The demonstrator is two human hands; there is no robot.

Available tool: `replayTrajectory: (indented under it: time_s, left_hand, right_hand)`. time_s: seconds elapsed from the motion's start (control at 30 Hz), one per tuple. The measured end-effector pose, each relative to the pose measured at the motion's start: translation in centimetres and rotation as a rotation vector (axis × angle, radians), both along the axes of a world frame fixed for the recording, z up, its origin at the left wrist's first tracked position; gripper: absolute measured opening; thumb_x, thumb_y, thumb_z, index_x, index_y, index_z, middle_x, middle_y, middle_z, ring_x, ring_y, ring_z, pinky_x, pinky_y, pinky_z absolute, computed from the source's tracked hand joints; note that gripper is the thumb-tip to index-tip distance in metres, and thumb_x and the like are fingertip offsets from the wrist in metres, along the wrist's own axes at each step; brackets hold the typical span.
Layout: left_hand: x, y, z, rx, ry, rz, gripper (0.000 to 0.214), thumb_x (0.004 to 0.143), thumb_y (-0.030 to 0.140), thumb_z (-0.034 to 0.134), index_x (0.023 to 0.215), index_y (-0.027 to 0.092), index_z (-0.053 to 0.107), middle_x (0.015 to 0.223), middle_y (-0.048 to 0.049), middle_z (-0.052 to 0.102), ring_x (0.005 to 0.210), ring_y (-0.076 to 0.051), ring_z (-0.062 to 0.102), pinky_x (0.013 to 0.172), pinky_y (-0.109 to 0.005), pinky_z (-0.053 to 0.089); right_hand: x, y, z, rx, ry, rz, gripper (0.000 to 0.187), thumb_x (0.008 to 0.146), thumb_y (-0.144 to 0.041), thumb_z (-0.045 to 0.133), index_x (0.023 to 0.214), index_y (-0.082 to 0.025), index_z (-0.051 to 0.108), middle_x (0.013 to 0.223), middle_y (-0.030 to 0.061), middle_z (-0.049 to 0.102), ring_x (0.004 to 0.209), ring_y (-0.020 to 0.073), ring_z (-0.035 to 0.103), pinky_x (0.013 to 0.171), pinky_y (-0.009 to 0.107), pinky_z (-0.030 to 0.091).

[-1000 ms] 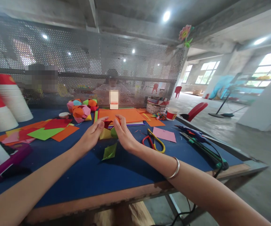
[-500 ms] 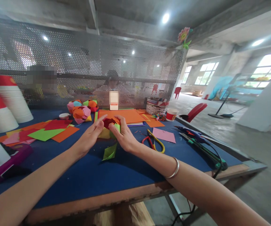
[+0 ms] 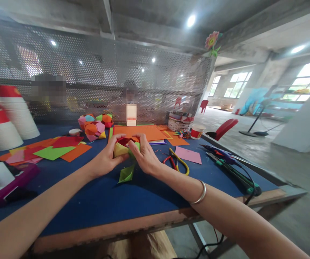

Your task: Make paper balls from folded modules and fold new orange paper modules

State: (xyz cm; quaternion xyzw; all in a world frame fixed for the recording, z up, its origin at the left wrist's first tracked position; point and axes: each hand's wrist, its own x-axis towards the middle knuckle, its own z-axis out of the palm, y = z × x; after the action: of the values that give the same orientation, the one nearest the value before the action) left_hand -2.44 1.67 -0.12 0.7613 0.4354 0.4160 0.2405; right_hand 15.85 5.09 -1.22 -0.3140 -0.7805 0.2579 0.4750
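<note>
Between my two hands is a folded paper ball point(image 3: 120, 150) with yellow, red and green faces, its top open onto a dark red inside. My left hand point(image 3: 111, 155) grips its left side, thumb low on the yellow face. On the other side my right hand point(image 3: 144, 153) holds the green part, thumb pressed near the top rim. Fingers cover much of the ball. Just below, a folded green paper piece point(image 3: 126, 174) lies on the blue table mat point(image 3: 95, 205). Yellow-and-red-handled scissors point(image 3: 180, 162) rest right of my right hand.
Finished paper balls point(image 3: 95, 130), coloured sheets point(image 3: 54, 153) and stacked paper cups point(image 3: 8, 133) are at left. Orange paper point(image 3: 137, 132) and a phone point(image 3: 131, 115) stand ahead. A pink sheet point(image 3: 188, 155), glue gun point(image 3: 221, 154), green cutter point(image 3: 232, 174) and cup point(image 3: 197, 131) lie right.
My left thumb has moved down from the ball's top edge to its lower yellow face, and the left fingers now curl around it. My right hand keeps its hold.
</note>
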Motion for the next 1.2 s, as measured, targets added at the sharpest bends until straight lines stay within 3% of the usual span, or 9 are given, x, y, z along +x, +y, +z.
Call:
replayTrajectory:
  time_s: [0.13,0.37,0.63,1.2]
  left_hand:
    - [-0.09,-0.13,0.17,0.000,0.003,0.000,0.063,0.091,0.050,0.059,0.142,0.022,0.035,0.141,-0.0151,0.056,0.122,-0.027,0.061,0.107,-0.045,0.050]
    - [-0.32,-0.04,0.16,0.002,0.006,-0.012,0.060,0.093,0.054,0.054,0.143,0.024,0.039,0.156,-0.0143,0.047,0.146,-0.029,0.044,0.121,-0.045,0.037]
    - [-0.33,0.05,-0.15,-0.025,0.016,-0.020,0.061,0.095,0.054,0.049,0.145,0.022,0.034,0.159,-0.0170,0.043,0.150,-0.029,0.039,0.123,-0.048,0.033]
    - [0.10,0.14,-0.28,-0.058,-0.083,0.009,0.064,0.094,0.059,0.051,0.144,0.021,0.038,0.152,-0.0149,0.049,0.138,-0.030,0.050,0.116,-0.049,0.042]
  right_hand:
    - [-0.02,0.09,-0.08,0.000,0.001,-0.004,0.043,0.100,-0.060,0.040,0.121,-0.022,0.045,0.127,0.0148,0.057,0.122,0.0257,0.058,0.109,0.048,0.044]
    - [-0.08,0.12,-0.19,0.009,0.016,-0.020,0.045,0.100,-0.062,0.037,0.120,-0.023,0.045,0.126,0.0143,0.058,0.120,0.0266,0.058,0.108,0.048,0.044]
    - [-0.02,-0.05,-0.31,0.024,-0.018,-0.043,0.049,0.101,-0.063,0.034,0.120,-0.020,0.044,0.120,0.0155,0.056,0.113,0.0275,0.058,0.103,0.049,0.047]
    - [-0.13,0.01,0.18,-0.019,0.045,-0.035,0.047,0.099,-0.064,0.038,0.117,-0.021,0.046,0.125,0.0147,0.058,0.121,0.0269,0.058,0.108,0.048,0.043]
